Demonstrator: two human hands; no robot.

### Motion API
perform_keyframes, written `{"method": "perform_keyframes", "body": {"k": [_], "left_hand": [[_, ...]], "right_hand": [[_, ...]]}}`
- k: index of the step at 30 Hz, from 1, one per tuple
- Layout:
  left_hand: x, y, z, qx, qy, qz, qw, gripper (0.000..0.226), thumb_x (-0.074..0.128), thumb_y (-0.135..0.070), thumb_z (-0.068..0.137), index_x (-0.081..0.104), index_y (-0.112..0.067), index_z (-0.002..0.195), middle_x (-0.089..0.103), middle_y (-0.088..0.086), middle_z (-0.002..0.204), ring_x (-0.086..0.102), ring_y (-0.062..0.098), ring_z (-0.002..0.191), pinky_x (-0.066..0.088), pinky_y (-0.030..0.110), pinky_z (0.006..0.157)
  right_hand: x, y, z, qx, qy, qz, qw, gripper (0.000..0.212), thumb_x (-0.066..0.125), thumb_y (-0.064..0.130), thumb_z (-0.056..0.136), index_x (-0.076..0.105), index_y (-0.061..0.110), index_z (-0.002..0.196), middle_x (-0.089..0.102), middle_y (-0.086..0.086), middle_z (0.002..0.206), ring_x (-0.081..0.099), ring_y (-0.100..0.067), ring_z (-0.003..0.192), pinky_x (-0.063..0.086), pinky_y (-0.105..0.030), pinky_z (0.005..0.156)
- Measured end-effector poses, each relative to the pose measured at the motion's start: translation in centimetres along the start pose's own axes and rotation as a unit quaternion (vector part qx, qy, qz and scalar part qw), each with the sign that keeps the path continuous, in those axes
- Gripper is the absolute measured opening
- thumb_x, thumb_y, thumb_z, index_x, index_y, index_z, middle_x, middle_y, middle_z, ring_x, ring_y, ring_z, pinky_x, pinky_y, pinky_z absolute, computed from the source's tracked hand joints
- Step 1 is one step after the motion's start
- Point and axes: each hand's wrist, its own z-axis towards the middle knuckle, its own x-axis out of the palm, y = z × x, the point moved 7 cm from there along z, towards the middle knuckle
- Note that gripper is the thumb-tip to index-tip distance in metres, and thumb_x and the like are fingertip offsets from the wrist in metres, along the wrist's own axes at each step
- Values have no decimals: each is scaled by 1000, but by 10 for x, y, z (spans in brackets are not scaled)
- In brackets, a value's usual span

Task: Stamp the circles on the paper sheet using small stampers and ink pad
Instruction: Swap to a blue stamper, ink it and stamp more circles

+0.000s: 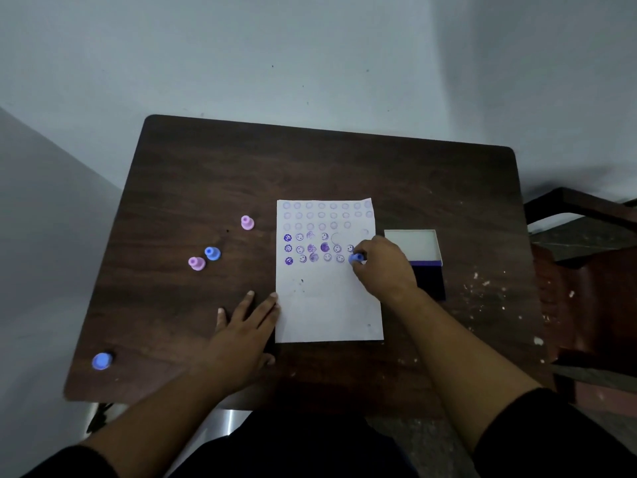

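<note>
A white paper sheet (327,305) lies on the dark wooden table (206,174); its upper rows hold faint printed circles, its lower three rows purple stamped faces. My right hand (384,267) grips a small blue stamper (356,258) pressed down on the sheet at the right end of the lowest stamped row. My left hand (246,326) lies flat with fingers spread on the table, fingertips touching the sheet's left edge. The open ink pad (425,270) sits just right of the sheet, partly hidden behind my right hand, its white lid tilted up behind it.
Loose stampers stand left of the sheet: a pink one (247,222), a blue one (212,253) beside another pink one (196,263), and a blue one (102,361) near the table's front-left corner. A dark chair (586,236) stands at the right.
</note>
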Motion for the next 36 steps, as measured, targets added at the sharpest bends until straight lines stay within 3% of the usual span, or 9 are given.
{"method": "perform_keyframes", "body": {"k": [7,13,26,33,36], "left_hand": [[5,2,2,4,-10,0,1000,95,64,-50,91,4,-26,161,-16,-11,169,-13,29,154,19,71,114],[11,6,4,9,-21,0,1000,96,64,-51,90,6,-25,161,-14,-10,169,-10,31,154,21,73,112],[13,6,5,23,-35,-5,999,97,69,-50,88,12,-22,161,-6,-6,171,-5,35,154,24,76,109],[11,4,5,20,-12,16,1000,99,64,-54,90,1,-24,161,-17,-9,169,-12,33,153,21,74,111],[13,5,6,21,-13,19,1000,100,64,-55,90,0,-24,160,-17,-8,169,-11,34,153,21,75,110]], "right_hand": [[8,6,9,2,13,-52,999,19,68,26,95,76,12,105,68,-8,102,66,-23,86,54,-31,75],[13,3,14,21,31,-65,997,21,68,25,95,76,8,102,70,-10,99,66,-22,84,44,-25,70],[18,2,21,13,61,-70,996,21,68,26,97,74,7,104,71,-11,98,64,-21,82,46,-26,72],[12,7,16,29,80,-67,994,25,67,27,97,73,8,111,70,-11,107,66,-23,90,52,-28,82],[-1,4,13,47,61,-38,996,24,72,30,95,76,9,107,72,-7,103,65,-18,87,50,-27,78]]}}
